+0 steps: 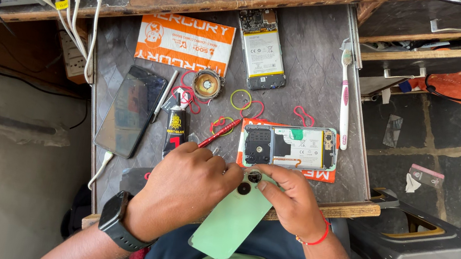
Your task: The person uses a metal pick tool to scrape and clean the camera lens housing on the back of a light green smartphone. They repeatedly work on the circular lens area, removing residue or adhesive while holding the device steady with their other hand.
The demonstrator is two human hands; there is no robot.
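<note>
Nearest us, we held a pale green plastic phone back cover (231,219) in 2 hands, its long axis slanting from our lap up to the counter (314,69) edge. Our left hand (187,187) closed over its upper left; our right hand (287,200) pinched the camera end. Beyond lay an opened phone (289,147) and an orange-and-white packet (185,42).

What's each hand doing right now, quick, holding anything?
Left hand: closed on the green phone back cover, gripping its camera end.
Right hand: closed on the same cover's upper edge.
</note>
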